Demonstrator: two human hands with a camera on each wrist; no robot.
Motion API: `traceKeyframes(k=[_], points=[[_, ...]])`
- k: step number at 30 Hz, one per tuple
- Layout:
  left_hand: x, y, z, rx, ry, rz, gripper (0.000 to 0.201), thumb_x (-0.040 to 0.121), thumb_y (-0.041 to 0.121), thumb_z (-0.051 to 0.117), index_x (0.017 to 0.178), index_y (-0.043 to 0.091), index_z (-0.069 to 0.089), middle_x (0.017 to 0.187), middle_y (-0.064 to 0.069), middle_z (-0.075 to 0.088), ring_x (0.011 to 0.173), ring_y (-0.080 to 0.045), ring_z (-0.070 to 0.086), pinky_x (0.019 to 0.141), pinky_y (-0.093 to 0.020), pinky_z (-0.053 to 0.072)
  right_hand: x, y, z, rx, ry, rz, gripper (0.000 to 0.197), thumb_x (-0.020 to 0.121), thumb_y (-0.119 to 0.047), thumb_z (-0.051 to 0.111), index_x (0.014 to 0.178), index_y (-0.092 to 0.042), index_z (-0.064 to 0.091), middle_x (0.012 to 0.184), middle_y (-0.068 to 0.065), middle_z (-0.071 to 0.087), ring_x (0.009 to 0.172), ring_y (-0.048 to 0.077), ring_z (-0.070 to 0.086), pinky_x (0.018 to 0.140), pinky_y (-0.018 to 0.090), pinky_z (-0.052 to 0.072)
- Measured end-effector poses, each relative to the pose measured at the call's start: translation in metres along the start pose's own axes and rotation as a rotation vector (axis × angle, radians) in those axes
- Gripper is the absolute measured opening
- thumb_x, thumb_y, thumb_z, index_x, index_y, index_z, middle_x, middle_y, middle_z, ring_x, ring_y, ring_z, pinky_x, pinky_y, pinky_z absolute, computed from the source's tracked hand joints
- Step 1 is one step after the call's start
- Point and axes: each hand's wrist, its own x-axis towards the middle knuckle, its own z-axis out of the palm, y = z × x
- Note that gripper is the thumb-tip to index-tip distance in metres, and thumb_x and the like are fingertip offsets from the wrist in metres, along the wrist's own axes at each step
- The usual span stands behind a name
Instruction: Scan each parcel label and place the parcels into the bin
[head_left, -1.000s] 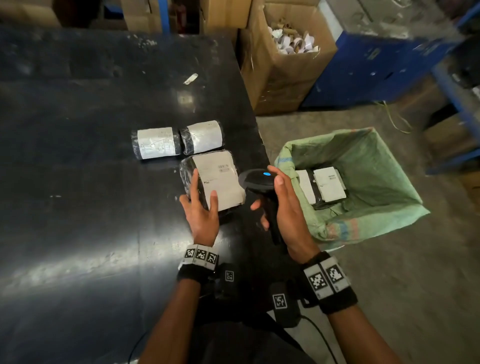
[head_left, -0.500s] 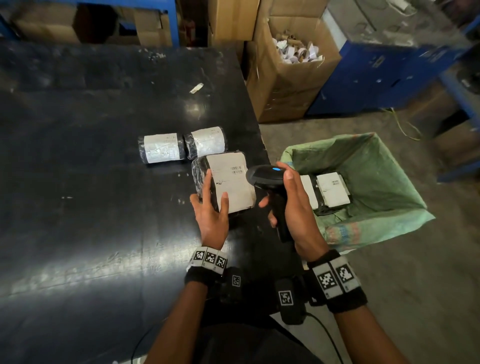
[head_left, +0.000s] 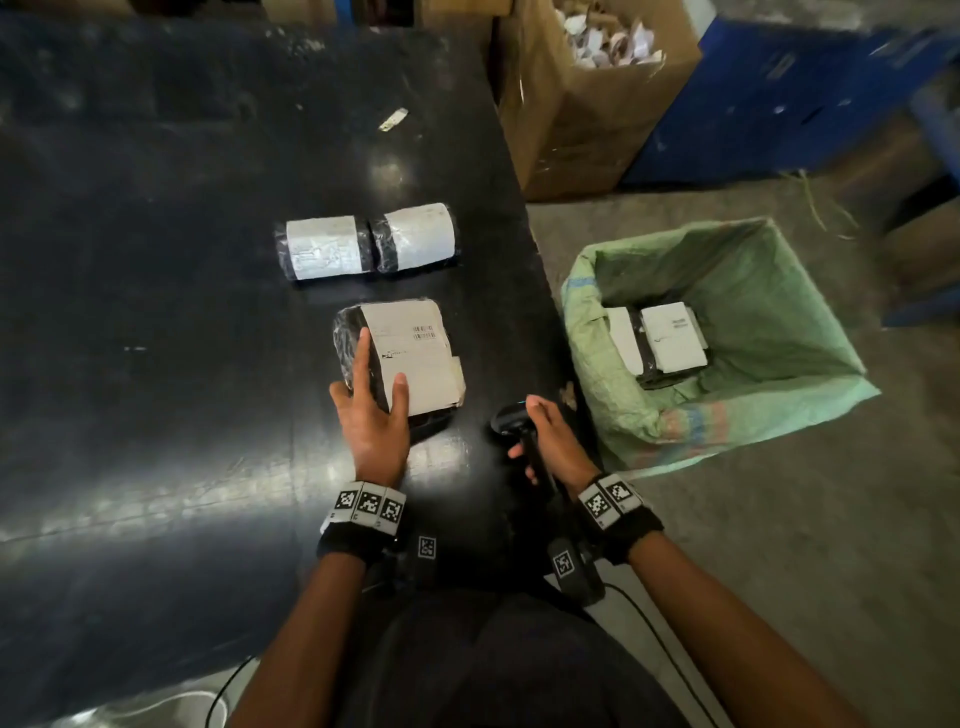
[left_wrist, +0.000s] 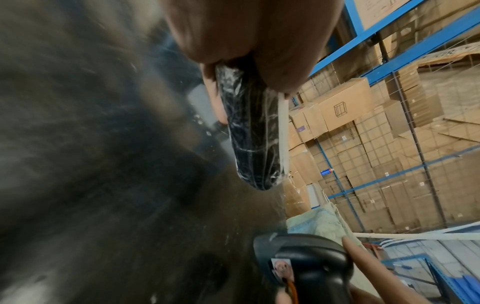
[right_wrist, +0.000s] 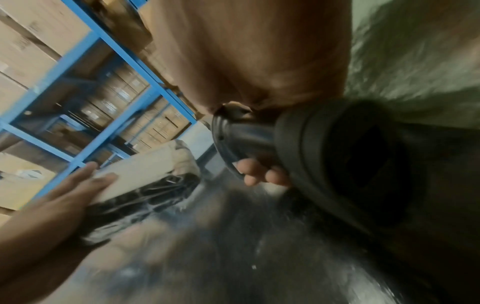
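Observation:
A black-wrapped parcel (head_left: 415, 353) with a white barcode label lies on the black table (head_left: 156, 364). My left hand (head_left: 371, 410) grips its near left corner, fingers on the label and thumb at the side; the left wrist view shows the parcel (left_wrist: 249, 133) pinched, its near edge raised. My right hand (head_left: 550, 441) holds the black scanner (head_left: 511, 421) low at the table's right edge, clear of the label. Two rolled labelled parcels (head_left: 322, 249) (head_left: 415, 236) lie farther back. The green sack bin (head_left: 779, 322) on the floor holds two labelled parcels (head_left: 670, 343).
A cardboard box (head_left: 582, 104) of paper scraps stands beyond the table's far right corner, with blue shelving (head_left: 805, 104) behind it. The scanner's cable (head_left: 654, 623) trails beside my right forearm. A paper scrap (head_left: 393, 118) lies on the far table.
My right hand has lowered the scanner from over the parcel's label down and back to the table's right edge. My left hand stays on the same parcel.

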Motion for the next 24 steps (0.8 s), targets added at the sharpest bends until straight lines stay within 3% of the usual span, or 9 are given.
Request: traceKeyframes(k=[6, 8, 10, 12, 13, 15, 18, 22, 24], points=[[-0.005, -0.013, -0.031, 0.060, -0.048, 0.066, 0.068, 0.097, 0.025, 0.063, 0.156, 0.034, 0.031, 0.117, -0.017, 0.053, 0.093, 0.027, 0.035, 0.088, -0.014, 0.033, 0.024, 0.009, 0.034, 0.160, 0.005, -0.077, 0.040, 0.104, -0.045, 0.033, 0.142, -0.035, 0.030, 0.091, 0.019, 0.065, 0.039, 0.016, 0.056, 0.040, 0.024, 0.048], [-0.004, -0.013, -0.036, 0.075, -0.061, 0.084, 0.068, 0.097, 0.027, 0.062, 0.156, 0.035, 0.030, 0.123, -0.012, 0.055, 0.094, 0.027, 0.034, 0.086, -0.013, 0.034, 0.031, 0.012, 0.043, 0.176, -0.007, -0.044, 0.047, 0.103, -0.046, 0.033, 0.148, -0.035, 0.025, 0.103, 0.020, 0.064, 0.051, 0.017, 0.063, 0.047, 0.027, 0.053], [-0.003, -0.008, -0.039, 0.082, -0.060, 0.104, 0.068, 0.098, 0.028, 0.061, 0.157, 0.035, 0.029, 0.128, -0.006, 0.054, 0.095, 0.027, 0.034, 0.082, 0.001, 0.030, 0.034, 0.015, 0.046, 0.081, 0.028, -0.040, 0.052, 0.104, -0.045, 0.032, 0.154, -0.033, 0.023, 0.120, 0.018, 0.062, 0.089, 0.028, 0.069, 0.077, 0.038, 0.056], [-0.003, -0.001, -0.039, 0.079, -0.068, 0.114, 0.068, 0.098, 0.028, 0.061, 0.157, 0.035, 0.029, 0.126, 0.002, 0.051, 0.096, 0.025, 0.035, 0.083, 0.007, 0.027, 0.037, 0.018, 0.039, -0.154, 0.106, -0.079, 0.055, 0.104, -0.045, 0.032, 0.156, -0.027, 0.024, 0.151, 0.014, 0.045, 0.135, 0.034, 0.046, 0.113, 0.042, 0.032], [-0.004, 0.003, -0.039, 0.073, -0.072, 0.115, 0.068, 0.098, 0.027, 0.061, 0.157, 0.035, 0.028, 0.126, 0.006, 0.049, 0.096, 0.024, 0.035, 0.083, 0.008, 0.027, 0.036, 0.017, 0.032, -0.272, 0.138, -0.103, 0.058, 0.102, -0.047, 0.034, 0.156, -0.027, 0.024, 0.154, 0.015, 0.041, 0.141, 0.035, 0.038, 0.118, 0.043, 0.025], [-0.007, 0.013, -0.037, 0.053, -0.077, 0.117, 0.069, 0.097, 0.026, 0.062, 0.157, 0.036, 0.028, 0.127, 0.008, 0.051, 0.099, 0.018, 0.038, 0.084, 0.007, 0.027, 0.032, 0.011, 0.015, -0.366, 0.154, -0.212, 0.063, 0.097, -0.055, 0.038, 0.155, -0.033, 0.025, 0.141, 0.022, 0.053, 0.134, 0.037, 0.045, 0.118, 0.041, 0.025], [-0.013, 0.028, -0.027, 0.014, -0.102, 0.160, 0.070, 0.098, 0.026, 0.061, 0.157, 0.035, 0.027, 0.131, 0.014, 0.053, 0.109, -0.003, 0.047, 0.089, 0.004, 0.028, 0.013, -0.017, -0.015, -0.256, 0.063, -0.435, 0.058, 0.095, -0.056, 0.043, 0.150, -0.045, 0.029, 0.101, 0.010, 0.067, 0.102, 0.018, 0.062, 0.107, 0.032, 0.036], [-0.028, 0.057, 0.001, -0.159, -0.167, 0.146, 0.068, 0.098, 0.027, 0.062, 0.157, 0.035, 0.029, 0.148, 0.019, 0.048, 0.133, -0.017, 0.050, 0.112, -0.030, 0.041, -0.015, -0.050, -0.041, -0.132, -0.142, -0.536, 0.063, 0.085, -0.069, 0.045, 0.144, -0.063, 0.022, 0.122, -0.001, 0.064, 0.109, 0.012, 0.065, 0.099, 0.039, 0.051], [-0.039, 0.079, 0.019, -0.264, -0.166, 0.144, 0.067, 0.099, 0.016, 0.062, 0.158, 0.022, 0.030, 0.153, 0.020, 0.042, 0.139, -0.005, 0.046, 0.109, -0.027, 0.046, -0.022, -0.056, -0.049, -0.037, -0.213, -0.567, 0.064, 0.092, -0.056, 0.049, 0.148, -0.056, 0.020, 0.128, -0.016, 0.061, 0.114, 0.005, 0.064, 0.099, 0.039, 0.053]])
